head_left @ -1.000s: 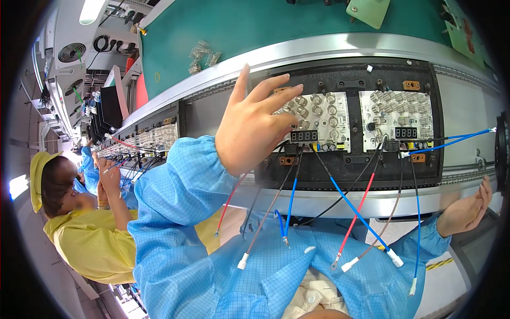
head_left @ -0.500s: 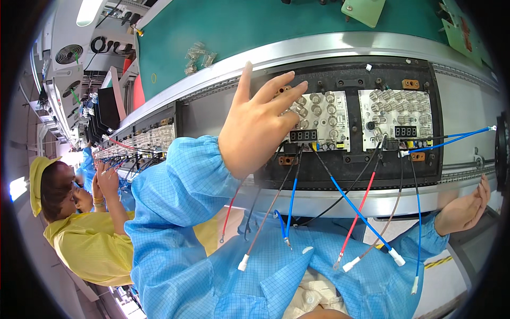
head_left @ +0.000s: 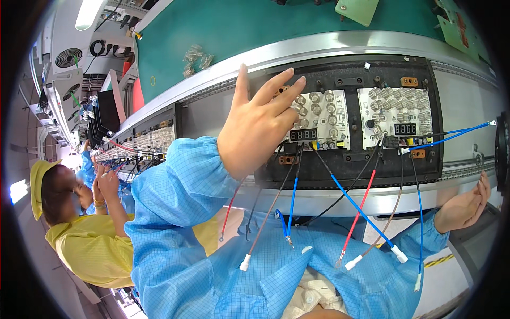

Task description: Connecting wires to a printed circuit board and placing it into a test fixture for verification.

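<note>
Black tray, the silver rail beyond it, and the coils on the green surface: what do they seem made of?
Black tray: probably matte plastic or composite, judging by its dull, dark surface. Silver rail: metal, possibly aluminium, with a soft bright sheen. Coils: apparently shiny metal wire, given their glinting, spring-like loops.

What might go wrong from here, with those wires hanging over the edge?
The left hand is over the left end of the left board; its fingers might bump the parts there.

A red wire and a blue wire cross, so they could tangle.

Springs lie loose beside the rail; one might roll onto it.
</note>
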The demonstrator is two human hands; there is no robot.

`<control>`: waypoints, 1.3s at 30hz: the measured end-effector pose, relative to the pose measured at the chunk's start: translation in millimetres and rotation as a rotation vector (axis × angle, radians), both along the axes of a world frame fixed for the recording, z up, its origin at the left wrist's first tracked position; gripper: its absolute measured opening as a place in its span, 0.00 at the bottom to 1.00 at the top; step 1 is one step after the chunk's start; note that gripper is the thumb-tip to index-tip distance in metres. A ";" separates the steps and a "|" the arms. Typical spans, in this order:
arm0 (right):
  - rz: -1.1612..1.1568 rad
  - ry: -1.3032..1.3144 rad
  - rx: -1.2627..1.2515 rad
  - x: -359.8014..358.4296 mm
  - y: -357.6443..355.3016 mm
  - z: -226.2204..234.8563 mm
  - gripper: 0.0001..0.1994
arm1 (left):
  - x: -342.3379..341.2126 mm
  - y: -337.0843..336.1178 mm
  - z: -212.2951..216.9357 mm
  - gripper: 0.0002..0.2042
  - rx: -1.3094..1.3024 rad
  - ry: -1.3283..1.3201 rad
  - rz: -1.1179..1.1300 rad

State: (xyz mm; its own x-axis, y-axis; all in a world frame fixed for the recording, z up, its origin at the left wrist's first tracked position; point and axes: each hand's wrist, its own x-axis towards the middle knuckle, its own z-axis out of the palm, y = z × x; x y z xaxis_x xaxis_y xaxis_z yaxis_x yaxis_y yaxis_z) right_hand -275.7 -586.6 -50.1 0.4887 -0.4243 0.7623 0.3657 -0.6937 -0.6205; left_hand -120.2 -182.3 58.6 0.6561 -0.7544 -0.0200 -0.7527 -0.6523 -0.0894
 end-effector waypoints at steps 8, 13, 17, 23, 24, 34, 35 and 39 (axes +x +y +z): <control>0.007 -0.040 0.053 2.6 -0.5 -1.5 0.16 | -1.4 -0.1 12.0 0.08 -0.071 0.068 0.041; 0.045 -0.155 0.081 3.2 7.6 -4.2 0.16 | 1.2 11.8 29.5 0.10 -0.243 0.212 0.087; 0.460 -0.206 0.094 12.9 2.1 35.8 0.15 | 1.4 23.9 52.8 0.09 -0.546 0.379 0.082; 0.996 0.427 -0.471 78.2 71.4 207.8 0.15 | -10.6 -1.9 113.9 0.07 -0.677 0.260 -0.125; 1.083 0.387 -0.492 103.0 95.0 206.6 0.16 | -16.4 -3.0 120.2 0.07 -0.728 0.160 -0.188; 1.299 0.582 0.294 111.4 177.3 219.9 0.21 | -12.7 -27.6 128.0 0.08 -0.885 -0.201 -0.453; 1.303 0.577 0.283 111.8 179.5 216.6 0.21 | -11.0 -26.7 128.6 0.08 -0.902 -0.195 -0.456; 1.268 0.526 0.438 112.8 188.6 202.8 0.17 | -0.2 -29.4 113.7 0.08 -1.128 -0.076 -0.446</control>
State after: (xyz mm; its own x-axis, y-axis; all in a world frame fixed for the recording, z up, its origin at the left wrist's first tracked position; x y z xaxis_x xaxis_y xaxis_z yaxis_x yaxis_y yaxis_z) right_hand -162.9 -398.0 152.8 0.8855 0.3524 0.3029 0.2459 0.1978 -0.9489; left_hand -120.4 -211.7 172.3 0.3057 -0.4833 0.8204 -0.9483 -0.0775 0.3077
